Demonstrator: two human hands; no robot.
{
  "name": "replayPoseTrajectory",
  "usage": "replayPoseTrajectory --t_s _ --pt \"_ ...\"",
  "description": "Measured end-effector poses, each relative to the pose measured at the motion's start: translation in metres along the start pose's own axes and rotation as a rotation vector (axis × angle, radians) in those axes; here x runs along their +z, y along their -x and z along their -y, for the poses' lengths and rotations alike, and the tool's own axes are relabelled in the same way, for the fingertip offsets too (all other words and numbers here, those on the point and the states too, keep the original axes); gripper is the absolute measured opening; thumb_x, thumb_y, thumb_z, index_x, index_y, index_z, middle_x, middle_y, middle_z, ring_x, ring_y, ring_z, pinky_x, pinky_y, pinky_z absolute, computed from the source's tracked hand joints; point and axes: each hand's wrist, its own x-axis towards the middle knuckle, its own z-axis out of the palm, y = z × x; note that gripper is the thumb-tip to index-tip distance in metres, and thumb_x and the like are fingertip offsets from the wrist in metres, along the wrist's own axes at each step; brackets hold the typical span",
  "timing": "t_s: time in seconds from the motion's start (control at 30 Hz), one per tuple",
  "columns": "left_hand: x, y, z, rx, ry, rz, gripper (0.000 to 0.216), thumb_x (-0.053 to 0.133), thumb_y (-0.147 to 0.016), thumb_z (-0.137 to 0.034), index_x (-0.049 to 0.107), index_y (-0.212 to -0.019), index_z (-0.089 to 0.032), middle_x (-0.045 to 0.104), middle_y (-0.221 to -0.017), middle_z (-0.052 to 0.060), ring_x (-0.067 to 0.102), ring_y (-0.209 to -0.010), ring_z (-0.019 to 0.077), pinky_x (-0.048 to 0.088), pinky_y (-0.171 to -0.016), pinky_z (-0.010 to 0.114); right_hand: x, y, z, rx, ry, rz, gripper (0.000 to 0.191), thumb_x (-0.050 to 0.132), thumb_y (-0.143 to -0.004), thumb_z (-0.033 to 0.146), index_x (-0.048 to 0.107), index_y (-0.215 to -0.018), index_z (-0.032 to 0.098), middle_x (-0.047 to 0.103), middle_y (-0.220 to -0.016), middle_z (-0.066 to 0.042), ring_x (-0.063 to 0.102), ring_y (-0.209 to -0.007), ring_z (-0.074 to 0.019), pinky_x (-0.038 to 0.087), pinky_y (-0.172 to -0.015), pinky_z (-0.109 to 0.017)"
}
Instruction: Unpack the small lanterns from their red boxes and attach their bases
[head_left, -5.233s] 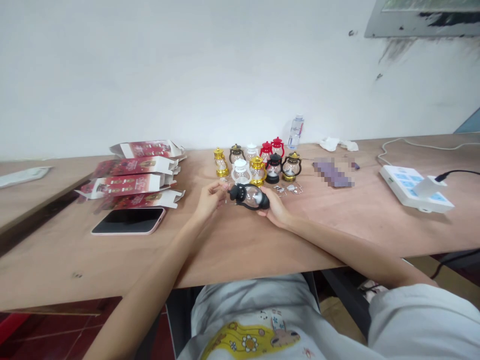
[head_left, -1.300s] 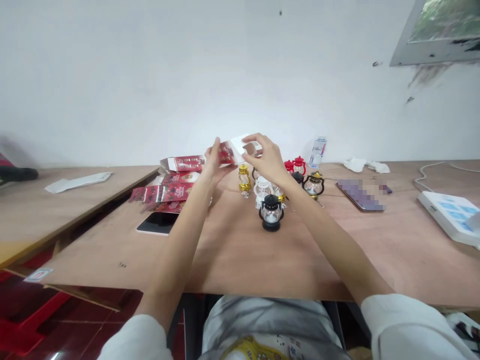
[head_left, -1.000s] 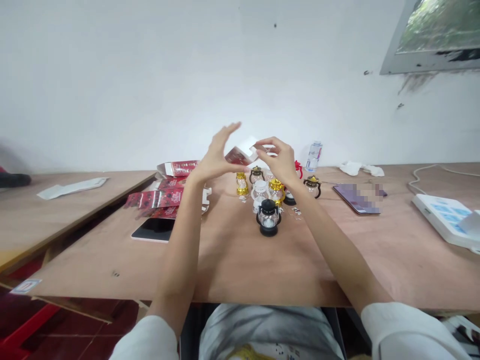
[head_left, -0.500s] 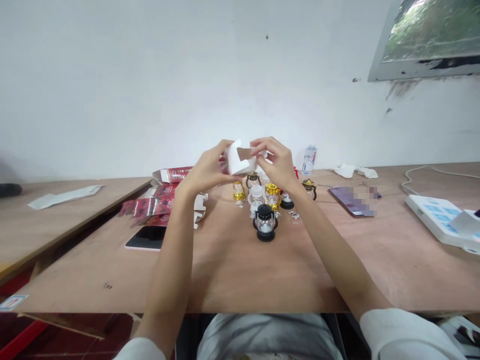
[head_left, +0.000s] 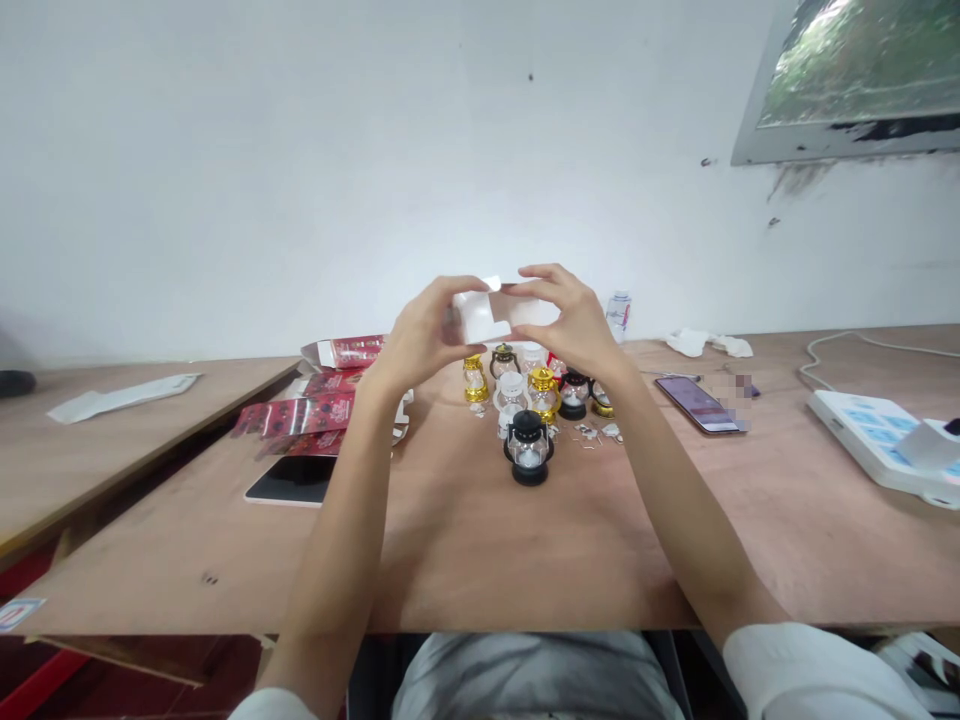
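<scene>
One white box (head_left: 474,318) between left hand (head_left: 420,332) and right hand (head_left: 576,318) (both in a pinch on it)

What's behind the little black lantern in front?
A round white lantern and a shiny gold lantern show behind the round front black lantern. It covers part of the white one; anything fully hidden can't be seen.

On the surface (head_left: 540,570) to your right lie a phone (head_left: 696,404), crumpled white paper (head_left: 686,342) and a white power strip (head_left: 862,432).
</scene>
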Motion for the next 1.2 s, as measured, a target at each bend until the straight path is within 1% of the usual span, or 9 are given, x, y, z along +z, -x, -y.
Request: replayPoseTrajectory --t_s 0.13,0.27,0.37,0.5,0.6,0.8,0.93,1.07,1.2 --pt "0.004 -0.003 -0.001 0.05 0.047 0.072 0.044 0.069 -0.073 -0.033 0.052 -0.113 -0.024 0.055 -0.119 0.006 0.052 -0.111 0.0223 0.043 -0.094 0.038 0.003 0.001 0.004 -0.008 0.036 0.043 0.031 0.067 -0.071 0.016 0.061 -0.099 0.027 0.05 -0.122 -0.002 0.047 -0.114 -0.0288 0.039 -0.096 -0.053" --pt "0.002 -0.004 0.0 0.052 0.085 0.066 0.043 0.069 -0.073 -0.034 0.054 -0.112 -0.024 0.054 -0.124 0.006 0.05 -0.115 0.0223 0.041 -0.097 0.038 0.005 0.0 0.006 0.035 -0.082 0.062 0.026 0.06 -0.076 0.019 0.058 -0.101 0.025 0.053 -0.119 -0.001 0.053 -0.106 -0.0231 0.048 -0.085 -0.042" --pt "-0.002 -0.002 -0.002 0.03 0.126 0.024 0.043 0.069 -0.073 -0.035 0.055 -0.111 -0.023 0.057 -0.119 0.006 0.052 -0.111 0.0213 0.043 -0.094 0.037 0.006 -0.002 0.007 0.141 -0.247 -0.014 0.017 0.051 -0.083 0.023 0.058 -0.098 0.023 0.059 -0.107 -0.001 0.056 -0.095 -0.0173 0.052 -0.072 -0.032" --pt "-0.005 -0.001 -0.008 0.017 0.159 -0.011 0.04 0.069 -0.073 -0.037 0.055 -0.107 -0.021 0.06 -0.111 0.006 0.055 -0.103 0.0196 0.046 -0.086 0.033 0.007 -0.004 0.008 0.215 -0.388 -0.078 0.014 0.052 -0.082 0.03 0.059 -0.09 0.02 0.06 -0.099 -0.001 0.055 -0.095 -0.0163 0.053 -0.067 -0.027" --pt "0.0 -0.004 -0.011 0.045 0.132 -0.062 0.036 0.067 -0.073 -0.039 0.055 -0.103 -0.022 0.06 -0.107 0.005 0.055 -0.1 0.0193 0.046 -0.083 0.033 0.007 -0.004 0.012 0.225 -0.458 -0.069 0.02 0.056 -0.081 0.037 0.059 -0.09 0.02 0.06 -0.1 -0.002 0.055 -0.095 -0.0161 0.053 -0.067 -0.027" --pt "0.021 -0.005 -0.006 0.082 0.139 -0.34 0.042 0.062 -0.076 -0.046 0.049 -0.108 -0.023 0.057 -0.107 0.005 0.054 -0.099 0.0205 0.045 -0.084 0.035 0.007 -0.002 0.016 0.281 -0.702 -0.018 0.035 0.051 -0.081 0.054 0.059 -0.094 0.023 0.059 -0.104 -0.002 0.058 -0.086 -0.014 0.054 -0.071 -0.029" --pt "0.021 -0.004 -0.004 0.059 0.117 -0.344 0.053 0.06 -0.074 -0.051 0.045 -0.117 -0.023 0.055 -0.11 0.007 0.054 -0.096 0.0214 0.046 -0.081 0.035 0.005 -0.001 0.012 0.315 -0.841 0.047 0.039 0.044 -0.083 0.06 0.059 -0.094 0.025 0.059 -0.105 -0.001 0.059 -0.082 -0.0143 0.054 -0.074 -0.034" --pt "0.016 -0.004 -0.005 0.076 0.105 -0.348 0.04 0.057 -0.076 -0.049 0.051 -0.106 -0.023 0.057 -0.104 0.006 0.055 -0.094 0.0212 0.046 -0.082 0.037 0.006 -0.001 0.012 0.33 -0.9 0.102 0.033 0.05 -0.082 0.056 0.058 -0.095 0.027 0.058 -0.109 -0.001 0.059 -0.081 -0.0142 0.054 -0.076 -0.035" --pt "0.018 -0.005 -0.006 0.126 0.076 -0.377 0.029 0.057 -0.075 -0.045 0.052 -0.093 -0.023 0.057 -0.097 0.006 0.055 -0.093 0.0214 0.046 -0.082 0.039 0.011 -0.001 0.017 0.326 -0.849 0.067 0.035 0.056 -0.079 0.053 0.052 -0.107 0.033 0.056 -0.114 0.0 0.058 -0.09 -0.0159 0.054 -0.074 -0.034"
